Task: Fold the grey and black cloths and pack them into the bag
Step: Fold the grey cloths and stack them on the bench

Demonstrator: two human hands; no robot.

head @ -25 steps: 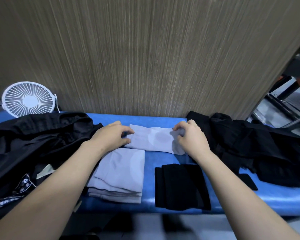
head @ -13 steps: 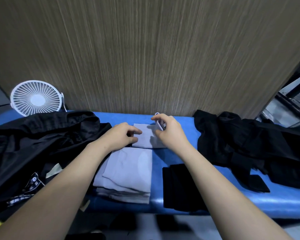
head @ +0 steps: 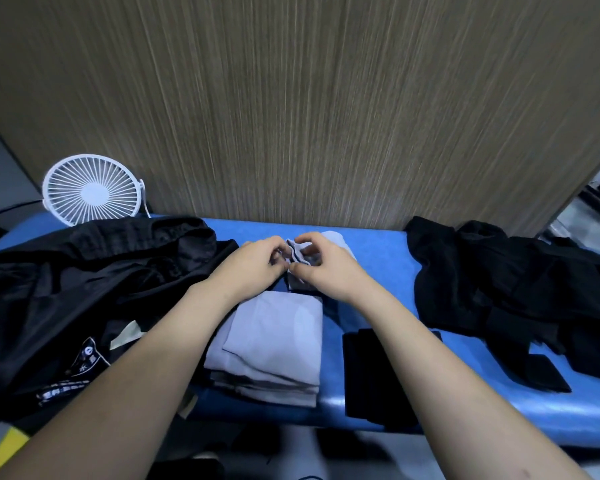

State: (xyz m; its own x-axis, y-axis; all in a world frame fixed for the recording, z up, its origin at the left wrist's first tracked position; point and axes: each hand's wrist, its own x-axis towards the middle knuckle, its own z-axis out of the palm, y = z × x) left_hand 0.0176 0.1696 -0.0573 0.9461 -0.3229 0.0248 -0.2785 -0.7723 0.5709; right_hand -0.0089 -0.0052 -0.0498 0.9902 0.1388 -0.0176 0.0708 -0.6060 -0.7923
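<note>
A small grey cloth is bunched between both hands at the back middle of the blue table. My left hand pinches its left side and my right hand pinches its right side, fingers curled. In front of them lies a stack of folded grey cloths. A folded black cloth lies to its right, partly hidden by my right forearm. A black bag with a printed label lies open on the left.
A pile of loose black cloths covers the table's right side. A white fan stands at the back left. A wood-grain wall rises right behind the table. The table's front edge is near my elbows.
The grey cloth went from spread long, to folded in half, to a small bunch. My right hand swept left to meet my left hand. The camera view shifted slightly.
</note>
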